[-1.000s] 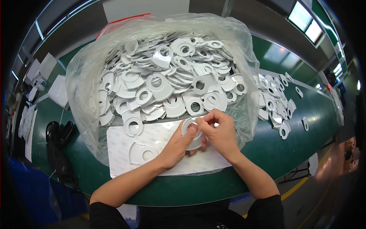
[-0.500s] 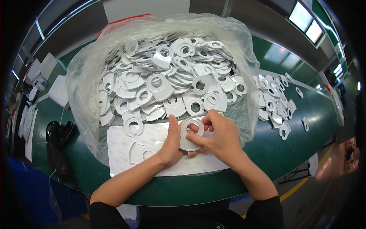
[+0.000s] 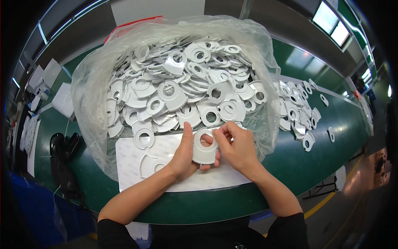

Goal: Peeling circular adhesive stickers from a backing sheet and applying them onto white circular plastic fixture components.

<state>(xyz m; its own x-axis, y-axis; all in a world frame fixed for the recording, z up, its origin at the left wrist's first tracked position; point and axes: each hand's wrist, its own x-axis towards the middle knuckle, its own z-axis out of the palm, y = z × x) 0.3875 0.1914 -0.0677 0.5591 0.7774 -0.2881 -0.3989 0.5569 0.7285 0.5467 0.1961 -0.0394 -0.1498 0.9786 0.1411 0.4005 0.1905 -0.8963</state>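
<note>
My left hand (image 3: 182, 159) grips a white plastic ring-shaped plate (image 3: 204, 155), which has a large round hole and a wider curved end. Its thumb points up along the plate's left side, and its fingers pass behind and show through the hole. Right at the plate's upper right edge is my right hand (image 3: 238, 149), thumb and forefinger pinched together. Whatever may be between those fingertips is too small to make out. Below both hands lies a white sheet (image 3: 132, 164), with another white plate (image 3: 150, 167) resting on its left part, partly hidden by my left hand.
Beyond the sheet, a clear plastic bag (image 3: 89, 93) spreads open around a big heap of similar white plates (image 3: 172, 97). A smaller pile (image 3: 294, 112) lies to the right on the green table (image 3: 199, 207). At the left is a black object with a strap (image 3: 62, 162).
My right thumb has drawn back from across the plate's face to its upper right edge, uncovering the hole. The plate has shifted slightly left, still in my left hand.
</note>
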